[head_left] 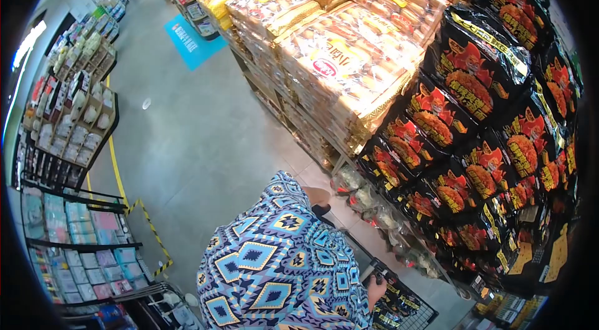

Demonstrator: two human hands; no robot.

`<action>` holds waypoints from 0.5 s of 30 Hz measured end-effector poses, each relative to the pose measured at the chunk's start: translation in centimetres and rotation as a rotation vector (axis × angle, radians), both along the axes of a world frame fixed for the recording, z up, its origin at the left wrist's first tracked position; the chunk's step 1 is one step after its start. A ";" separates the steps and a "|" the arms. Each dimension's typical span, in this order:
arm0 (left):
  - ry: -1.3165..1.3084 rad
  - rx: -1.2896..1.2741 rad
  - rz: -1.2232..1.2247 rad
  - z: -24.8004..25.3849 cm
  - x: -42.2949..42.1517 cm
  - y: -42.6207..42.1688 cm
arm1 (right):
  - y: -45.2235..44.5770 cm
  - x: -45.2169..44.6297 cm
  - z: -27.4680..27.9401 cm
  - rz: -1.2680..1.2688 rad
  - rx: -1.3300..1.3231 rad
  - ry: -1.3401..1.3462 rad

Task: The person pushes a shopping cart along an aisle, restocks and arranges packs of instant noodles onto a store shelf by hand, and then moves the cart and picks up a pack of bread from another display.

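My right hand (376, 290) is closed around the dark handle of a shopping cart (430, 316) at the bottom of the view. Several shiny black packages (399, 302) lie in the cart's wire basket. My patterned blue sleeve and shirt (268, 261) fill the lower middle. A bit of my left forearm (316, 195) shows past the sleeve, with something dark at its lower end. The fingers of that hand are hidden, so what it holds cannot be made out.
Clear packs of small bread rolls (349, 58) are stacked high ahead. Black snack bags (468, 80) hang or stand in rows at right, above bagged goods (368, 202) low down. Shelves of boxed goods (81, 121) line the left. Grey floor (193, 130) runs between, with a blue floor sign (190, 43).
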State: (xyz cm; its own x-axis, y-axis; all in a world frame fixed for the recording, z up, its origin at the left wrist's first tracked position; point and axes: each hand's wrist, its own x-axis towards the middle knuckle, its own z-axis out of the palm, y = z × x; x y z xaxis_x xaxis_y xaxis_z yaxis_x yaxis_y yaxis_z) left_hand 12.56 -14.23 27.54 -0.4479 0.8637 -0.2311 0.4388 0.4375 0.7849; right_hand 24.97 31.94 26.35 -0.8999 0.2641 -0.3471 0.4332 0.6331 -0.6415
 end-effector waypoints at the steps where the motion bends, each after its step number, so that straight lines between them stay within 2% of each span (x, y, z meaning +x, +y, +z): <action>1: -0.005 -0.028 0.048 -0.4 0.3 -1.2 | -0.1 -0.1 -0.4 0.004 0.000 0.000; 7: -0.042 -0.199 0.332 -3.4 0.6 -5.8 | 1.5 0.1 -2.8 -0.071 -0.053 0.019; 9: -0.057 -0.255 0.412 -4.6 0.6 -6.2 | 1.8 0.2 -3.3 -0.090 -0.131 -0.060; 12: -0.076 -0.333 0.511 -7.1 -2.1 -3.7 | 1.3 0.5 -3.7 -0.081 -0.082 0.003; 14: -0.092 -0.373 0.541 -8.4 -1.7 -0.6 | 0.9 0.4 -1.1 -0.044 -0.138 0.093; 15: -0.103 -0.359 0.493 -8.6 -2.1 1.0 | 0.5 0.2 -0.2 -0.013 0.026 0.044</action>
State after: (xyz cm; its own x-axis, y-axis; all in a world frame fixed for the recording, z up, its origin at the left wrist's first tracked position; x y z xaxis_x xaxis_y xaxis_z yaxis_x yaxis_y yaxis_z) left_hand 10.51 -13.18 18.98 -0.7346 0.4211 -0.5320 0.0478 0.8143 0.5784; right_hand 25.16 32.41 26.18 -0.9106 0.2841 -0.3002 0.4132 0.6443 -0.6435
